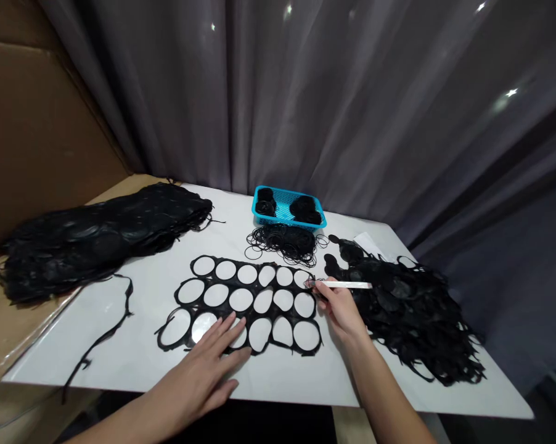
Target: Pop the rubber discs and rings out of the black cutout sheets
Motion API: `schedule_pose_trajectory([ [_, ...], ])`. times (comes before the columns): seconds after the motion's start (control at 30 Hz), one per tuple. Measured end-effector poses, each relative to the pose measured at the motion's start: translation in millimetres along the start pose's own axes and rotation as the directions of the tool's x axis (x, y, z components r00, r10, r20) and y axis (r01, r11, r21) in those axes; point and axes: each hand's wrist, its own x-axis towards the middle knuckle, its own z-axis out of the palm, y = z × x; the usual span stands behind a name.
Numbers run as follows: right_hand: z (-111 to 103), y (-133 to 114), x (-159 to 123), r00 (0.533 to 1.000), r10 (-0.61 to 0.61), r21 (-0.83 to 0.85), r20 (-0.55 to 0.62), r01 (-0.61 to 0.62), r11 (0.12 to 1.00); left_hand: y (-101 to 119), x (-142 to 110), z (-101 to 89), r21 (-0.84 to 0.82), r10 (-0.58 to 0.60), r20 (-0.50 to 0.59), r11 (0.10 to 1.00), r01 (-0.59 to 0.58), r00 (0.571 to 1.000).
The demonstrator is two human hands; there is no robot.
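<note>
A thin black rubber sheet [254, 287] with rows of round holes lies flat on the white table. My left hand [213, 361] rests on its near edge with the fingers stretched out. At the sheet's far right corner, my right hand [338, 302] is closed round a slim white stick-like tool [349, 285], whose tip is too small to make out. A few thin black rings seem to hang by that tip. Just beyond the sheet is a loose heap of thin black rings [285, 240].
A blue basket [282, 216] with bundles of black rings stands at the back. A thick stack of black sheets [106, 234] lies left, beside cardboard [42, 123]. A pile of black scraps [412, 308] covers the right side. One black strip [105, 336] crosses the front left edge.
</note>
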Motion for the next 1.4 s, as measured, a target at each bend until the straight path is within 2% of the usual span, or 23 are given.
schedule_pose_trajectory([
  [0.13,9.0,-4.6,-5.7,0.999,0.006,0.077,0.048,-0.009,0.997,-5.6,-1.2,-9.3,-0.017,-0.013,-0.026,1.0,0.013,1.0],
  [0.27,21.3,-7.2,-12.5,0.979,0.122,0.266,0.162,-0.162,0.95,-13.0,-2.4,-18.5,-0.047,-0.066,-0.056,0.997,0.063,0.996],
  [0.37,29.1,-5.3,-13.0,0.95,0.229,0.387,0.212,-0.297,0.873,-15.2,-5.4,-21.9,-0.063,-0.089,-0.083,0.994,0.084,0.993],
  [0.5,39.2,-5.3,-16.0,0.887,0.339,0.492,0.314,-0.457,0.741,-11.3,-15.2,-18.7,-0.054,-0.098,-0.095,0.994,0.094,0.991],
  [0.57,48.1,-6.3,-23.7,0.863,0.332,0.484,0.38,-0.491,0.724,-7.2,-20.7,-15.3,-0.027,-0.088,-0.102,0.996,0.085,0.991],
  [0.6,54.2,-6.3,-29.7,0.856,0.313,0.449,0.411,-0.489,0.747,-5.1,-23.1,-13.5,-0.007,-0.082,-0.109,0.997,0.081,0.991],
  [0.67,68.6,-3.6,-44.9,0.85,0.253,0.314,0.462,-0.424,0.849,-1.2,-27.0,-9.7,0.031,-0.067,-0.129,0.997,0.072,0.989],
  [0.77,91.0,7.5,-70.7,0.844,0.131,-0.012,0.52,-0.146,0.989,2.3,-30.7,-3.5,0.08,-0.059,-0.15,0.994,0.071,0.987],
  [0.83,101.8,17.3,-84.6,0.842,0.038,-0.23,0.538,0.104,0.968,3.4,-32.1,0.5,0.112,-0.056,-0.165,0.991,0.076,0.985],
  [0.93,108.9,29.2,-95.7,0.837,-0.082,-0.426,0.541,0.357,0.831,4.5,-32.6,4.4,0.151,-0.047,-0.17,0.986,0.074,0.984],
  [1.0,109.3,33.3,-97.6,0.833,-0.124,-0.469,0.539,0.419,0.778,5.4,-32.3,4.9,0.158,-0.046,-0.161,0.985,0.072,0.986],
  [1.17,107.2,35.0,-97.8,0.813,-0.168,-0.486,0.558,0.484,0.727,6.9,-30.9,2.8,0.152,-0.043,-0.164,0.986,0.069,0.985],
  [1.4,107.1,34.7,-99.8,0.82,-0.165,-0.48,0.548,0.47,0.741,6.3,-29.9,2.5,0.126,-0.056,-0.166,0.989,0.077,0.985],
])
